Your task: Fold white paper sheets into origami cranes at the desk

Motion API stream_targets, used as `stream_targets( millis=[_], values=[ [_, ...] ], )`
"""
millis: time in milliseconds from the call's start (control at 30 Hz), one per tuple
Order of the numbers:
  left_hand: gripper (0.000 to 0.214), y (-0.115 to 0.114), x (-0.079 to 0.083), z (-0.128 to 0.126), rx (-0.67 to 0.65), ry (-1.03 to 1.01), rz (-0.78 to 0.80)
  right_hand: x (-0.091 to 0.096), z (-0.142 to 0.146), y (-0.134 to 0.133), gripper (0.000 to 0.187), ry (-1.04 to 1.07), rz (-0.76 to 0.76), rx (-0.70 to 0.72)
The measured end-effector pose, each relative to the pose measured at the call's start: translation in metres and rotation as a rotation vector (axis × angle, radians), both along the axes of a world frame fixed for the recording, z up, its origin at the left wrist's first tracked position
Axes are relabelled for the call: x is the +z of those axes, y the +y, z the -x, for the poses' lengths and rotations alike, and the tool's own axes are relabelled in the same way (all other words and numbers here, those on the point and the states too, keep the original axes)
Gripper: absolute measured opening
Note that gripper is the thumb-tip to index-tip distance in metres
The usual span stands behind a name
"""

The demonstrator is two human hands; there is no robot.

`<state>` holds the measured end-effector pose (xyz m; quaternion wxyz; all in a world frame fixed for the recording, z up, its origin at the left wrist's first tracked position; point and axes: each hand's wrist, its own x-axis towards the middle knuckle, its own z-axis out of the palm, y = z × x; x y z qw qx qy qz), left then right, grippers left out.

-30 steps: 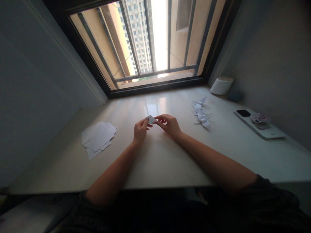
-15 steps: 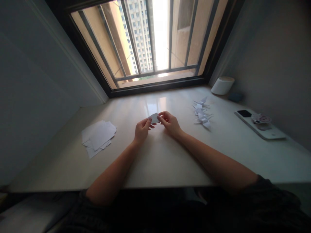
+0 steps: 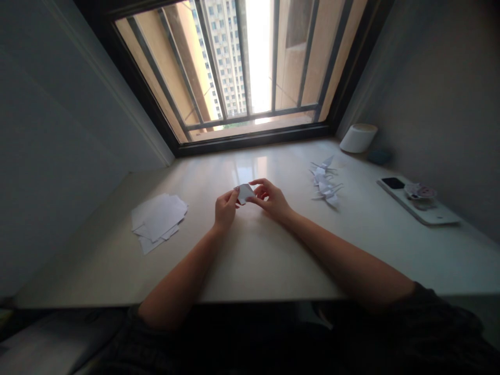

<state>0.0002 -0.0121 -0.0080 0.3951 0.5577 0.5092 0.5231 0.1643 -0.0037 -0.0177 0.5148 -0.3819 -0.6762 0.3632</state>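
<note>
Crosswise, a small folded white paper piece (image 3: 245, 194) lay pinched between the narrowed fingers of the left hand (image 3: 225, 210) and right hand (image 3: 272, 200), its ends partly hidden.

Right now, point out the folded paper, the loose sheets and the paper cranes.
Folded paper (image 3: 245, 194): head view, its middle.
Loose sheets (image 3: 162, 219): head view, top sheet.
Paper cranes (image 3: 328, 191): head view, lower crane's body.

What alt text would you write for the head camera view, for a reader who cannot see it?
The left hand and right hand hold a small folded piece of white paper over a pale desk. Loose white paper sheets lie to the left, folded paper cranes lie to the right, and a barred window stands beyond.
</note>
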Motion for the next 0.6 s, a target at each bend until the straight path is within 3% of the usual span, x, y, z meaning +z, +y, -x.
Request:
stream_targets(
  millis=[133, 300, 467, 600],
  values=[
    [0.042, 0.0012, -0.0009, 0.0011, 0.034, 0.006, 0.007, 0.0029, -0.0015, -0.004, 0.044, -0.155, -0.232, -0.101],
    [0.042, 0.0023, -0.0002, 0.0015, 0.051, -0.032, 0.041, 0.0072, -0.0062, -0.0049, 0.014, -0.484, -0.593, -0.181],
    [0.045, 0.0011, 0.0003, 0.0006, 0.014, -0.026, 0.082, 0.007, -0.0076, -0.0033, 0.011, -0.493, -0.646, -0.198],
    [0.053, -0.0008, 0.0017, -0.0005, -0.063, -0.027, 0.042, 0.0066, -0.0037, -0.0039, 0.008, -0.327, -0.529, -0.212]
  ],
)
